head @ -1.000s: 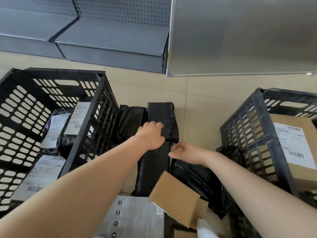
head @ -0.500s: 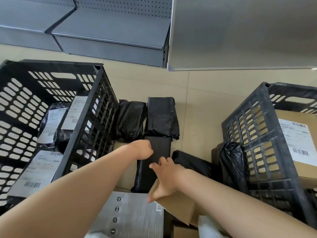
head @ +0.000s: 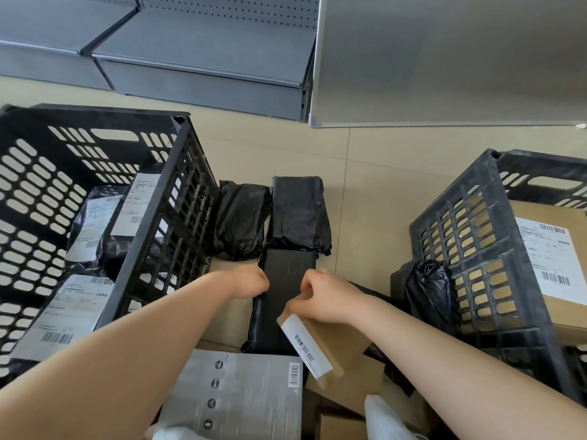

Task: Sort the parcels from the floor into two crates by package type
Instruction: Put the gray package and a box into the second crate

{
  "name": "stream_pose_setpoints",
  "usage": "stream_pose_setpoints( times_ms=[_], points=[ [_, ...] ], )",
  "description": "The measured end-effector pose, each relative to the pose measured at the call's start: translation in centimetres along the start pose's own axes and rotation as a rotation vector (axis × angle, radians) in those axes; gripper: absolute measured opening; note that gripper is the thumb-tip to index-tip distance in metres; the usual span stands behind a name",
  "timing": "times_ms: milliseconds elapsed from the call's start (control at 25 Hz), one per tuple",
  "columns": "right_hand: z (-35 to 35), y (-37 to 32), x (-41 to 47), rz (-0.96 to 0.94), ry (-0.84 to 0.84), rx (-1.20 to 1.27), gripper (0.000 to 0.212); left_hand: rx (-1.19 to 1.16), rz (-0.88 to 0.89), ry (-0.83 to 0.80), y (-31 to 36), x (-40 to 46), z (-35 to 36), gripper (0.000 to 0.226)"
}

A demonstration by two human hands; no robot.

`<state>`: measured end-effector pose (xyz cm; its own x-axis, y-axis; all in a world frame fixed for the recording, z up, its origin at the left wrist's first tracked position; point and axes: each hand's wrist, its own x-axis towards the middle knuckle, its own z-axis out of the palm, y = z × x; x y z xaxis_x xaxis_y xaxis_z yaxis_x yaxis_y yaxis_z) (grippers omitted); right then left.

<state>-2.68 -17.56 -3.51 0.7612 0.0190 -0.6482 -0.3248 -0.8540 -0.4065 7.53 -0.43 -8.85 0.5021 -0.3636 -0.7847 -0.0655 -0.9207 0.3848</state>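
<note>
Grasping the black bag parcel (head: 287,281) lying lengthwise at frame centre, left hand (head: 251,282) clenched; right hand (head: 320,296) pinches the cardboard box (head: 330,341), nearer the right crate (head: 476,249).

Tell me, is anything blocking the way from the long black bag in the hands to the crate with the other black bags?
Only the left crate's own wall, which the long black bag must be lifted over. Both the left hand and right hand already grip the bag; nothing lies on top of it.

Black crates (head: 178,198), brown box (head: 341,347)
</note>
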Motion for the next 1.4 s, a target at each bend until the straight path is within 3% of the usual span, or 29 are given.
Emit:
stream_pose_setpoints(
  times_ms=[160,280,400,520,640,800,1000,1200,1400],
  points=[
    [-0.5,1.0,0.3,0.052,0.163,0.173,0.048,-0.03,-0.004,-0.027,-0.4,0.3,0.2,0.008],
    [-0.5,1.2,0.7,0.059,0.291,0.064,0.049,0.03,-0.009,-0.163,-0.1,-0.6,0.1,0.02],
    [0.1,1.4,1.1,0.037,0.28,-0.004,0.058,0.288,-0.107,-0.436,-0.5,-1.7,0.7,0.054],
    [0.8,1.6,1.3,0.01,0.247,-0.058,0.065,0.593,-0.202,-0.606,-1.9,-2.0,2.0,0.084],
    [0.5,1.6,1.3,-0.026,0.311,-0.043,0.067,0.653,-0.271,-0.664,-3.6,-2.4,3.2,0.104],
    [0.0,1.8,1.2,-0.039,0.396,-0.004,0.063,0.585,-0.257,-0.604,-6.0,-3.1,4.1,0.124],
    [0.1,2.0,1.5,-0.027,0.42,0.037,0.06,0.62,-0.237,-0.575,-7.5,-3.5,4.6,0.111],
    [-0.4,2.1,1.5,-0.036,0.444,0.063,0.058,0.642,-0.181,-0.551,-6.3,-4.1,2.9,0.117],
    [-1.2,1.7,1.1,-0.039,0.437,0.13,0.056,0.765,-0.091,-0.561,-2.5,-4.9,0.5,0.094]
  ],
)
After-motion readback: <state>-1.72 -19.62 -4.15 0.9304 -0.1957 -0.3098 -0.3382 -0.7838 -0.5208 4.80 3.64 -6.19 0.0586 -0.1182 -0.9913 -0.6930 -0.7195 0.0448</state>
